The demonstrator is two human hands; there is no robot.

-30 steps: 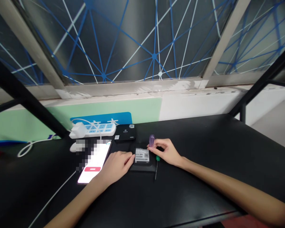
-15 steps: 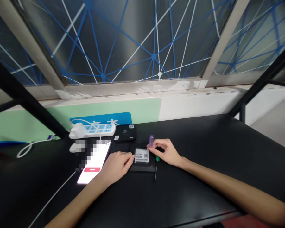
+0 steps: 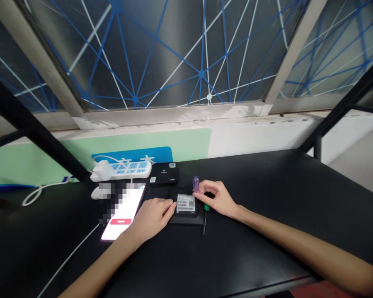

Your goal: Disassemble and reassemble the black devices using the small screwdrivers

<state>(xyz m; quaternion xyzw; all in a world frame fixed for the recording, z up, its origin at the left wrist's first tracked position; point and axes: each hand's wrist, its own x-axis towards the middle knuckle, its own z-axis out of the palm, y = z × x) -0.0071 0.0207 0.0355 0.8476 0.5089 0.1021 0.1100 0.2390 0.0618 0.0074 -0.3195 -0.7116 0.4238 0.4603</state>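
A black electronic box (image 3: 186, 219) with a white printed label lies on the black table, its wider edge towards me. My left hand (image 3: 156, 213) is closed at the box's left side, thumb and fingertips pressed against it. At the far right corner of the box, my right hand (image 3: 216, 198) pinches a screwdriver with a see-through purple handle (image 3: 196, 184). That handle stands nearly upright; its shaft and tip are hidden. Just below my right hand, a second screwdriver with a green handle (image 3: 206, 207) lies along the box's right edge, its thin shaft pointing towards me.
A lit phone (image 3: 124, 215) with a red button on its screen lies left, partly under my left forearm. Behind are a smaller black box (image 3: 163, 174), a white power strip (image 3: 136, 167) with a plugged-in charger (image 3: 103, 170), and a white mouse (image 3: 96, 193). Cables trail across the left.
The purple handle has shifted slightly to the left and tilts a little differently in my right hand's fingers. My left hand and the labelled box have not visibly moved.
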